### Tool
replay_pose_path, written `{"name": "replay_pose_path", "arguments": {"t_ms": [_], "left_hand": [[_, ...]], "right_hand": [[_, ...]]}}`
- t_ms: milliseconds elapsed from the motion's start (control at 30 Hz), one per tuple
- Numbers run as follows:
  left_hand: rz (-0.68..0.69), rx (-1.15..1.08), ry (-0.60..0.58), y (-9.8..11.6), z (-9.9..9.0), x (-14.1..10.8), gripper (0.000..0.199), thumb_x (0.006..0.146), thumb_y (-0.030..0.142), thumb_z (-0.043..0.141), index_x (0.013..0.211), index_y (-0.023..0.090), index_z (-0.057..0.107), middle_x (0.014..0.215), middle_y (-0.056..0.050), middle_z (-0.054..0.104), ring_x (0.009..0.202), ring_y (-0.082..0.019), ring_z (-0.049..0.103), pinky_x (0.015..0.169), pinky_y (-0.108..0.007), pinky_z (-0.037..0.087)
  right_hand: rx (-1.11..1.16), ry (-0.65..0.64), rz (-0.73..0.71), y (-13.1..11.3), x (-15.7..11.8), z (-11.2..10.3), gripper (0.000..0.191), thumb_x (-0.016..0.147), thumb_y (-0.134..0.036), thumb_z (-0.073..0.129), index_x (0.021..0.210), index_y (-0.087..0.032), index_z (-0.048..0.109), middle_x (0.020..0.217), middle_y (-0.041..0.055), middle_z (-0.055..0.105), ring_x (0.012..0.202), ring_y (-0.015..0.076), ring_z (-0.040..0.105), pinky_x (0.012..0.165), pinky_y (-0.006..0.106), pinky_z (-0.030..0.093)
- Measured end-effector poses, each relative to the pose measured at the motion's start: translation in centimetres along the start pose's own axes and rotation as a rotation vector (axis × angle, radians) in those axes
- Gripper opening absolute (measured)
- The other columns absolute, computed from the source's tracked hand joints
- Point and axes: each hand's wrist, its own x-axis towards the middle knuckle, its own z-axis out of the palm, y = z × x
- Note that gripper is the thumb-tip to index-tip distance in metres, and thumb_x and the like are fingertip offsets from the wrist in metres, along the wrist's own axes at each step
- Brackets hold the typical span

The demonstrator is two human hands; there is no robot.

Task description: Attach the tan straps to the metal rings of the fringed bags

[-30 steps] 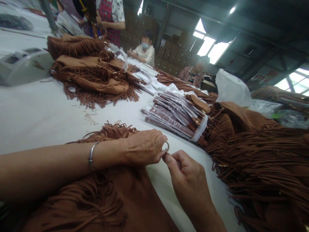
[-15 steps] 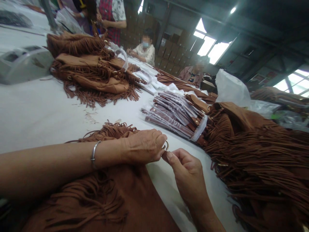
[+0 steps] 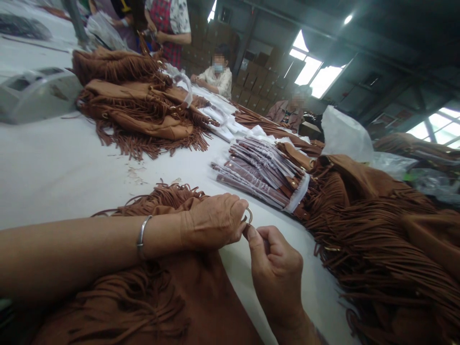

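My left hand (image 3: 214, 221), with a silver bangle (image 3: 141, 238) at the wrist, is closed on a gold-coloured metal ring (image 3: 250, 215) that pokes out past the fingertips. My right hand (image 3: 277, 270) pinches a short brown leather strap (image 3: 246, 231) between thumb and forefinger, right beside the ring. Whether the strap runs through the ring is hidden by the fingers. Beneath my left forearm lies a brown fringed bag (image 3: 212, 287) on the white table (image 3: 89, 177).
Brown fringed bags (image 3: 140, 105) are piled at the back left, near a tape dispenser (image 3: 39, 93). Wrapped straps (image 3: 262, 167) lie ahead, and more fringed bags (image 3: 381, 230) heap up at right. Several people are across the table, one in a checked apron (image 3: 160, 19).
My right hand has shifted slightly down, its wrist turned a little more upright. The left hand keeps its grip on the ring; the view has tilted slightly.
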Motion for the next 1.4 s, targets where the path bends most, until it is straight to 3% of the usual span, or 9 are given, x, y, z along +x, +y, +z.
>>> {"name": "replay_pose_path", "arguments": {"t_ms": [200,367,667,1000,1233,1400], "left_hand": [[0.018,-0.078,0.123,-0.3,0.4,-0.2,0.025,0.081,0.019,0.043,0.1,0.003,0.048,0.084,-0.014,0.058,0.078,-0.025,0.056,0.068,-0.037,0.051],[-0.007,-0.143,0.077,-0.2,-0.1,-0.1,0.022,0.08,0.018,0.046,0.099,0.008,0.047,0.083,-0.009,0.057,0.076,-0.021,0.056,0.068,-0.033,0.05],[0.002,-0.115,0.017,-0.2,0.1,-0.2,0.025,0.082,0.021,0.046,0.104,0.01,0.042,0.088,-0.01,0.057,0.081,-0.021,0.056,0.071,-0.034,0.049],[0.011,-0.005,0.14,0.5,0.5,-0.5,0.023,0.083,0.02,0.04,0.103,0.008,0.04,0.083,-0.011,0.057,0.075,-0.023,0.056,0.064,-0.036,0.049],[0.028,0.037,0.259,0.9,0.5,-0.4,0.023,0.085,0.019,0.038,0.103,0.005,0.04,0.079,-0.012,0.058,0.071,-0.023,0.057,0.061,-0.036,0.05],[0.028,0.047,0.257,1.0,0.2,-0.3,0.023,0.084,0.02,0.038,0.101,0.005,0.042,0.078,-0.012,0.057,0.07,-0.023,0.058,0.059,-0.035,0.05]], "right_hand": [[-0.07,0.109,-0.178,0.3,-0.5,0.6,0.017,0.086,-0.023,0.053,0.071,-0.015,0.057,0.056,-0.0012,0.054,0.047,0.0095,0.048,0.051,0.022,0.033],[-0.298,0.132,-0.381,0.4,-0.6,0.4,0.025,0.086,-0.02,0.051,0.062,-0.016,0.054,0.054,0.0003,0.05,0.047,0.0122,0.045,0.051,0.027,0.028],[-0.203,0.124,-0.301,0.1,-0.6,0.4,0.024,0.087,-0.02,0.05,0.064,-0.015,0.053,0.054,-0.0013,0.049,0.045,0.0098,0.044,0.05,0.025,0.03],[-0.223,0.159,-0.344,0.0,-0.4,0.1,0.021,0.087,-0.019,0.049,0.068,-0.015,0.055,0.056,-0.0004,0.052,0.047,0.0109,0.048,0.049,0.024,0.032],[-0.189,0.173,-0.297,-0.4,-0.4,0.2,0.018,0.087,-0.019,0.049,0.07,-0.016,0.055,0.056,-0.0006,0.054,0.048,0.0113,0.049,0.05,0.024,0.034],[-0.19,0.179,-0.303,-0.2,-0.4,0.1,0.016,0.086,-0.018,0.051,0.071,-0.016,0.055,0.056,-0.0003,0.054,0.048,0.0115,0.05,0.05,0.024,0.034]]}}
